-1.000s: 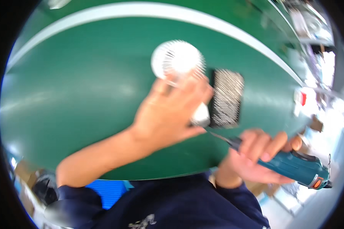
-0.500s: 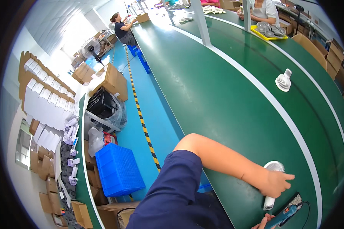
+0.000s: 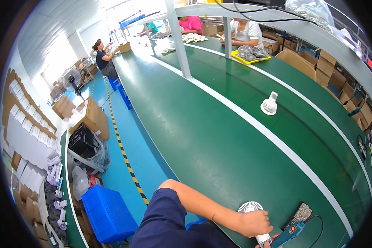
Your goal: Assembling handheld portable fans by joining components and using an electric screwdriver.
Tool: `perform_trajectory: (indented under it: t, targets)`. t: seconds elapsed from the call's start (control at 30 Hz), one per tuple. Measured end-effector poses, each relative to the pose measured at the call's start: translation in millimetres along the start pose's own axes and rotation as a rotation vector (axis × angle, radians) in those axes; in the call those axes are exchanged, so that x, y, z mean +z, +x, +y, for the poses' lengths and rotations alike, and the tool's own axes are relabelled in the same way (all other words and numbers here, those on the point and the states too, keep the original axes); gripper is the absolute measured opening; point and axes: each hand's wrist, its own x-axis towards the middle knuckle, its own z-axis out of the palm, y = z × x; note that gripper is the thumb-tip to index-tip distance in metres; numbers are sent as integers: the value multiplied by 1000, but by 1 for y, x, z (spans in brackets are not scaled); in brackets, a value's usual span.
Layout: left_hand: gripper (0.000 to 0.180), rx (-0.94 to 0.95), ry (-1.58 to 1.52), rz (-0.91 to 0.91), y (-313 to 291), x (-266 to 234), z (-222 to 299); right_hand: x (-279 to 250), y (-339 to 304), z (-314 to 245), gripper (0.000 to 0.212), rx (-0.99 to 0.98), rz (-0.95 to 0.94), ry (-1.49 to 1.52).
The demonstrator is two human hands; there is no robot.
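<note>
My left hand (image 3: 256, 223) is wrapped round a white handheld fan (image 3: 250, 206) just above the green bench. The fan's round ribbed head shows beyond the hand, and its handle points toward the lower edge. Beside the handle end lies a teal electric screwdriver (image 3: 291, 233), its black cord running off to the right. Fingers of my right hand (image 3: 265, 244) close round the screwdriver at the lower edge; the rest of that hand and the tool's tip are out of view. A black tray of small screws (image 3: 300, 213) sits just past the screwdriver.
Another white fan (image 3: 269, 104) stands farther off on the green bench (image 3: 202, 165), past a white line. A yellow tray (image 3: 254, 60) of grey parts lies near a co-worker. Grey metal posts (image 3: 178, 45) rise from the bench. At left, a blue crate (image 3: 107, 215) stands on the floor.
The whole view has shifted, so the bench things appear farther left. My left hand's extended finger has curled in round the fan. The screwdriver is now nearer the fan's handle end.
</note>
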Motion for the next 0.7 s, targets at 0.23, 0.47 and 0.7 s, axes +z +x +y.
perform_trajectory:
  t: [0.23, 0.47, 0.7]
  targets:
    - [27, 26, -45, 69, -27, -6, 25, -1, -32, 8, 16, -44, -55, 86]
    - [21, 43, -254, 24, -20, -20, 24, 7, -45, -2, 20, -10, 37, -19]
    - [13, 82, -78, -32, -34, -63, 9, 4, -38, -23, 23, -285, -251, -281]
